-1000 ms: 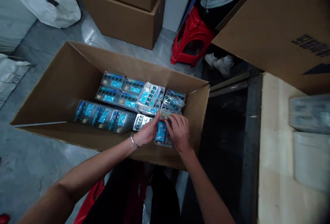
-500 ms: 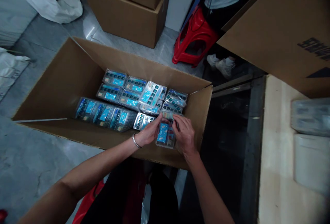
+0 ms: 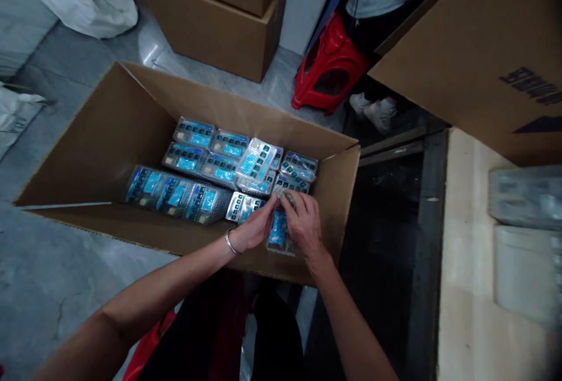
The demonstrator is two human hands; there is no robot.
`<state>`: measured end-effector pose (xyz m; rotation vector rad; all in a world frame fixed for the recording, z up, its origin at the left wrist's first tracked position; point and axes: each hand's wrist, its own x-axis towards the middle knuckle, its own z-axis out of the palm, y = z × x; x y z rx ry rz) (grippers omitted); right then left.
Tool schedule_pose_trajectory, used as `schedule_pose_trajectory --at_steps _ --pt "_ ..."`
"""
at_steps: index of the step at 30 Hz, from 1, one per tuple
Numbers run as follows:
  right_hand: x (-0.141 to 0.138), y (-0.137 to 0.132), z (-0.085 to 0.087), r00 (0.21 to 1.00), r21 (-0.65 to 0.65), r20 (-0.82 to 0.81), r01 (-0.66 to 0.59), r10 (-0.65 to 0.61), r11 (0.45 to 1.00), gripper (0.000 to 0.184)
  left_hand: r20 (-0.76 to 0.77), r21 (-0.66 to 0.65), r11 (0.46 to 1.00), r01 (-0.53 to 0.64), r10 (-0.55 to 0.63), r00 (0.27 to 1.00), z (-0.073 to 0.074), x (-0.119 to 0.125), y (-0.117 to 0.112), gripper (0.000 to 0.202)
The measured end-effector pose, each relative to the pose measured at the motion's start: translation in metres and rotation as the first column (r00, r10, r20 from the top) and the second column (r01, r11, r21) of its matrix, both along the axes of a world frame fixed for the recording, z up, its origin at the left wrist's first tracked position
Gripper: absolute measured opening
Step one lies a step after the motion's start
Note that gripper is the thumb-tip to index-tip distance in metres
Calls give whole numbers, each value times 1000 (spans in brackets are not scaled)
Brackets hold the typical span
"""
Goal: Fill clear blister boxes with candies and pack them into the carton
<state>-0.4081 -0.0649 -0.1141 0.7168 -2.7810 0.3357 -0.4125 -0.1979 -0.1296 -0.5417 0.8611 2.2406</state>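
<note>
A clear plastic pack with a blue panel point(image 3: 277, 229) is between my two hands, over the near right corner of an open cardboard box point(image 3: 83, 135). My left hand point(image 3: 257, 227), with a silver bracelet on its wrist, grips the pack along its left side. My right hand point(image 3: 305, 223) has its fingers bent in over the pack's upper part, close to the left fingertips; they cover that part. Inside the box stand rows of similar clear packs point(image 3: 219, 167) with blue panels and small dark squares. One pack point(image 3: 256, 161) lies askew on top of the others.
Large cardboard boxes point(image 3: 211, 24) are stacked beyond the open one. A red plastic stool point(image 3: 329, 76) with a person on it is at the back. On the right, a pale wooden surface point(image 3: 465, 287) bears clear containers point(image 3: 527, 196), below a leaning cardboard panel point(image 3: 474, 47).
My right hand has moved slightly left over the pack, and its fingers have come in against the left fingertips, covering more of it. The packs in the box stay as they were.
</note>
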Motion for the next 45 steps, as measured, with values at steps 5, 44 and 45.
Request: schedule_pose_trajectory --at_steps 5,44,45 --pt "2 -11 5 988 -35 60 144 -142 989 26 14 2 1000 -28 28 999 2 1 -1 39" --pt "3 -30 12 841 -198 177 540 -512 818 8 -114 50 996 -79 84 990 -8 12 2 47" --pt "3 -32 12 837 -186 166 545 -521 817 9 -130 53 995 -85 91 987 -8 12 2 46"
